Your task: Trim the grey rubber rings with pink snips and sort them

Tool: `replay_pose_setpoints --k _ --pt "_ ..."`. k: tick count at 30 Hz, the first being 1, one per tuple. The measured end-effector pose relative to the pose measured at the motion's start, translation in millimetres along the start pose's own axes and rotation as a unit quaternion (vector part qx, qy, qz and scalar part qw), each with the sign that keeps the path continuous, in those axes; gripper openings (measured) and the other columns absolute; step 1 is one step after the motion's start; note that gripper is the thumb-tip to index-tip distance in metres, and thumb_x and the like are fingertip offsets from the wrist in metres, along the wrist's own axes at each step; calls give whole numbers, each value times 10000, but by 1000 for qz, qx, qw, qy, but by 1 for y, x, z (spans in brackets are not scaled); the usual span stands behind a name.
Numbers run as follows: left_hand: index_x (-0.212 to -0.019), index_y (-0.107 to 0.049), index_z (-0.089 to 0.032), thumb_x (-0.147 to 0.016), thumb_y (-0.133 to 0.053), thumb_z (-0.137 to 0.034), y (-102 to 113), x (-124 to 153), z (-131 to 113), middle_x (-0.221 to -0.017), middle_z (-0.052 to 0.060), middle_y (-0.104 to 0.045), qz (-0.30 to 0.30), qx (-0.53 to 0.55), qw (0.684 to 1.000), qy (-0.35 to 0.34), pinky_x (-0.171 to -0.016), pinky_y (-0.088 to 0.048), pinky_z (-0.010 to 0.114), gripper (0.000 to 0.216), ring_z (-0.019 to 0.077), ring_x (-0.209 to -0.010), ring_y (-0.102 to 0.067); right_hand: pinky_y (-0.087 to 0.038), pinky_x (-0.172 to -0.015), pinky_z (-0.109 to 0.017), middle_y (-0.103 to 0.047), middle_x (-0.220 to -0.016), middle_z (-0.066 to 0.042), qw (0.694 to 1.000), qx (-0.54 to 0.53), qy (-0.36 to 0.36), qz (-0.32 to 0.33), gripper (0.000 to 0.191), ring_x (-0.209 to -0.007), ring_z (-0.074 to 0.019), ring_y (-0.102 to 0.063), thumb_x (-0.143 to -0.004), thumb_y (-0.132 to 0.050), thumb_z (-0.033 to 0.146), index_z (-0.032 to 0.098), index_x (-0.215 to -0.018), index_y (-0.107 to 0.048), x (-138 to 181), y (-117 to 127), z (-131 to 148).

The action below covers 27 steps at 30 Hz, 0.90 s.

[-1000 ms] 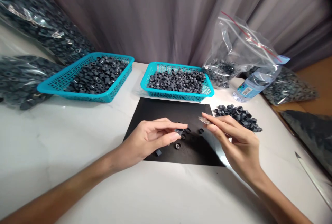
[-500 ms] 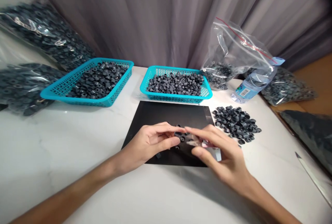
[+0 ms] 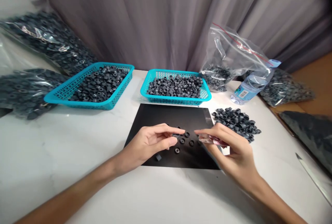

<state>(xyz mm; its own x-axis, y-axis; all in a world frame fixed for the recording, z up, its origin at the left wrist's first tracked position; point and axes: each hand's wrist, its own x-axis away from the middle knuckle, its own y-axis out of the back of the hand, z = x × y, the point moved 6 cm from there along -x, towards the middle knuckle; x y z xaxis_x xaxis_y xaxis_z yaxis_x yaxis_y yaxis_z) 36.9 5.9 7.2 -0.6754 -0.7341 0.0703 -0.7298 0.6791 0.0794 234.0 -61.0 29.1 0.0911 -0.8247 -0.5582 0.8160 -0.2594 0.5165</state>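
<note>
My left hand [image 3: 153, 140] is over the black mat [image 3: 153, 113], thumb and forefinger closed around a small dark grey ring-shaped piece [image 3: 177, 135], which is mostly hidden by the fingers. To its right, my right hand [image 3: 230, 144] grips a small clear and pinkish object [image 3: 211, 140] between thumb and fingers; its kind cannot be made out. Several loose pieces lie on the mat between the hands, among them an open ring [image 3: 191, 143] and one with a pale centre [image 3: 177, 150]. A dark piece [image 3: 158, 157] rests near the left hand's underside.
Two blue baskets, one at left [image 3: 111, 104] and one in the middle [image 3: 176, 99], hold many dark pieces. A pile of rings [image 3: 236, 122] lies right of the mat. Behind it stand a zip bag [image 3: 216, 75] and a tilted water bottle [image 3: 254, 84]. Filled bags [image 3: 31, 89] crowd the left.
My right hand has drawn away to the right from my left hand, taking the clear and pinkish object along. More loose pieces on the mat are now visible between the hands.
</note>
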Motion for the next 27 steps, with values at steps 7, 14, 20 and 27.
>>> replay_pose_setpoints --k 7,14,20,27 --pt "-1135 -708 -216 -889 -769 -319 0 0 3 -1038 31 -692 -12 54 998 19 -865 -538 251 274 155 -976 -668 -426 -570 -250 -648 -788 -9 1000 6 -3 12 200 -658 -127 -581 -963 -575 129 204 -1038 -744 1 -6 2" --pt "-998 -707 -184 -859 -794 -319 0 -1 1 -946 21 -679 -20 65 997 22 -801 -541 244 213 144 -890 -669 -438 -585 -262 -655 -775 -29 992 41 -114 16 201 -653 -155 -580 -1017 -520 282 192 -995 -699 2 -11 -21" --pt "-1067 -748 -186 -905 -744 -340 -1 1 -4 -958 39 -731 -5 43 999 29 -819 -540 252 224 149 -882 -676 -474 -643 -270 -721 -882 -49 981 46 -183 31 298 -750 -185 -662 -1050 -464 419 199 -1044 -664 5 -12 -40" --pt "-1126 -764 -185 -942 -707 -299 -3 1 -1 -983 55 -776 8 68 997 33 -820 -549 247 224 128 -831 -684 -516 -777 -350 -681 -1073 -98 977 148 -149 42 261 -925 -254 -691 -1032 -498 420 215 -1155 -603 7 -13 -54"
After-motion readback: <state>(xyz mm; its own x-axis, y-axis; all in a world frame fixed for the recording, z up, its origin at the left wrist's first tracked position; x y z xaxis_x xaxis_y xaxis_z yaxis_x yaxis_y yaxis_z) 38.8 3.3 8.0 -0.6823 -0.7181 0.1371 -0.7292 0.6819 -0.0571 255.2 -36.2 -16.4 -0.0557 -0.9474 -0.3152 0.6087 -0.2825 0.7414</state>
